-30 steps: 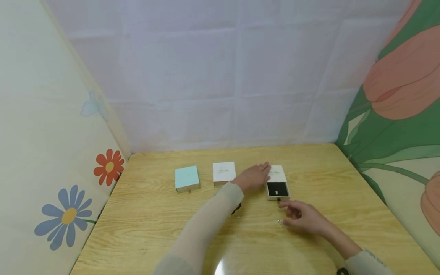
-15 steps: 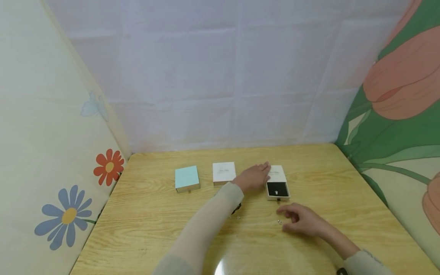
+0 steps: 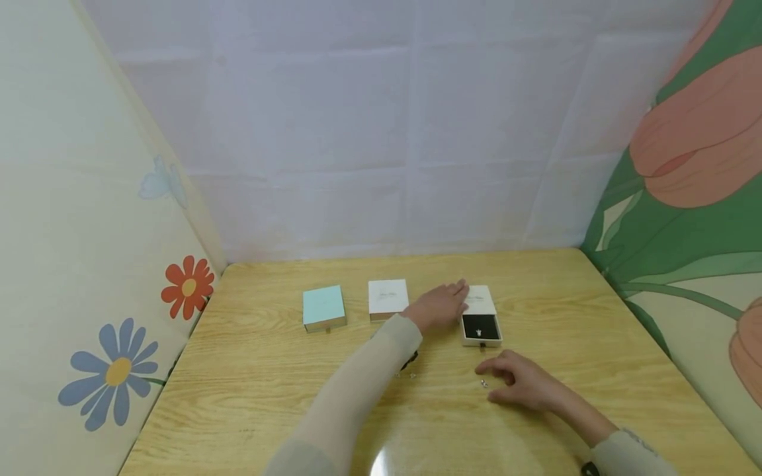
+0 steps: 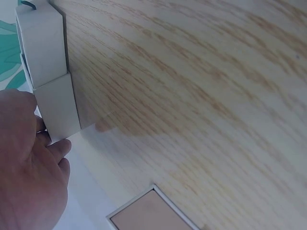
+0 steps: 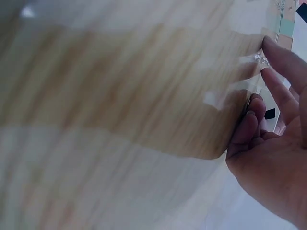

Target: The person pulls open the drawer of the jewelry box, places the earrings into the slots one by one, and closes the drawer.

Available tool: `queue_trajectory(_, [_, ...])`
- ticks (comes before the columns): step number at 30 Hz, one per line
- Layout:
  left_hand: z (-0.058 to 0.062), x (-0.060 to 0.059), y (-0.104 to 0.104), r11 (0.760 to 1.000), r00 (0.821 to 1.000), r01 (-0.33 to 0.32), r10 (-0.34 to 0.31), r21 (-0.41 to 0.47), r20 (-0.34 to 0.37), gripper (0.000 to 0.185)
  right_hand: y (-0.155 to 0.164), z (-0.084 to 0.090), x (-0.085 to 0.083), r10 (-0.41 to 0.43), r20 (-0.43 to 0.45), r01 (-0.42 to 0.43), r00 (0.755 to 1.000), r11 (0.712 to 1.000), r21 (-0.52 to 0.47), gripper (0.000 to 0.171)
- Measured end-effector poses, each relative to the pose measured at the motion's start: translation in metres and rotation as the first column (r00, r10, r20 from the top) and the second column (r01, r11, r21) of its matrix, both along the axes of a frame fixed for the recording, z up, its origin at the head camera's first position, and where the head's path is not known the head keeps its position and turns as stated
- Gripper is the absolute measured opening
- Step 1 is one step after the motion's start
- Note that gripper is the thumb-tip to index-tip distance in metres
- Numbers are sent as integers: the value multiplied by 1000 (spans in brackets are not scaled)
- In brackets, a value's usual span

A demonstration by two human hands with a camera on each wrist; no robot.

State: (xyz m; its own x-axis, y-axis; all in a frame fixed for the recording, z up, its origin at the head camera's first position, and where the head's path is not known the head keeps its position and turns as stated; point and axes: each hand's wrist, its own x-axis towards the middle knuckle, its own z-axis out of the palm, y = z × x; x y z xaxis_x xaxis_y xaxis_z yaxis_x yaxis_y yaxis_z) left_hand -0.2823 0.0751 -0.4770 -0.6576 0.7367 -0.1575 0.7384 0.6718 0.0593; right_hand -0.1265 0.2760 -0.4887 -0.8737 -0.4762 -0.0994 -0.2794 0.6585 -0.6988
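My left hand (image 3: 448, 301) lies flat on the table with its fingers straight against the left side of a small white slide box (image 3: 479, 299). In the left wrist view its fingertips (image 4: 57, 146) touch the box sleeve (image 4: 56, 106). The box's drawer (image 3: 481, 327) is pulled out toward me and shows a black insert holding a tiny shiny piece. My right hand (image 3: 506, 378) rests on the table just below the drawer, fingers loosely bent. Its fingertips (image 5: 276, 60) sit at a small shiny piece of jewellery (image 3: 483, 383) lying on the wood.
A turquoise box (image 3: 324, 308) and a closed white box (image 3: 387, 299) sit left of my left hand on the wooden table (image 3: 268, 396). Small dark and shiny bits (image 3: 411, 367) lie beside my left forearm. Flowered panels wall the table at left, back and right.
My right hand has drawn back a little from the drawer's front and settled over the small shiny piece on the table. The left hand and boxes have not moved.
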Motion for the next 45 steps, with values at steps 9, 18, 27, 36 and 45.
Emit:
queue_trajectory(9, [-2,-2,2,1000,999,-13,13,12,38,59,-4,-1,2,-32,-35,33,999,999,22,24])
queue_trajectory(18, [1,1,1,1000,999,-18,18,3,45,58,-8,2,7,-47,-46,48,998,999,22,16])
queue_trajectory(27, [-1,0,1,1000,1000,-5,5,5,30,58,-10,3,6,-70,-104,74,992,997,36,11])
queue_trajectory(36, [-2,-1,0,1000,999,-11,10,25,49,58,-12,6,5,-167,-78,172,983,984,52,11])
queue_trajectory(45, [-1,-1,0,1000,999,-8,7,30,47,58,-12,8,2,-186,-66,190,980,980,54,12])
